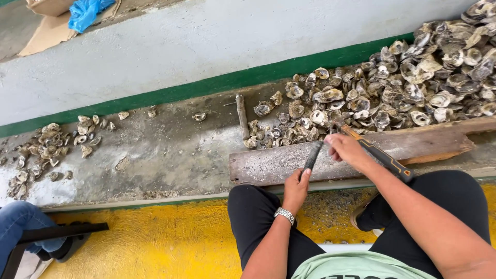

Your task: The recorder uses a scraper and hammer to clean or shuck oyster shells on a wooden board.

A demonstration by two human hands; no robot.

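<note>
chisel-like steel rod (pixel 312 156) stood tilted on the wooden plank (pixel 413 144), left hand (pixel 296 188) wrapped tight round its lower shaft. right hand (pixel 347 150) gripped a hammer (pixel 380 154). rod looked heavy, stiff; nearby oyster shells (pixel 403 88) seemed brittle, sharp-edged.

Dark metal rod (pixel 312 156), tilted upright over weathered wooden board (pixel 361 152).

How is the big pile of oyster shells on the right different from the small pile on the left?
The big shell pile is heaped high and runs out of the upper right corner; the small shell pile lies thin and scattered on the wet concrete ledge. The big one reaches the wooden plank by the hands; the small one lies far from it, near a neighbour's blue-jeaned knee. Both hold grey-white, rough shells.
</note>
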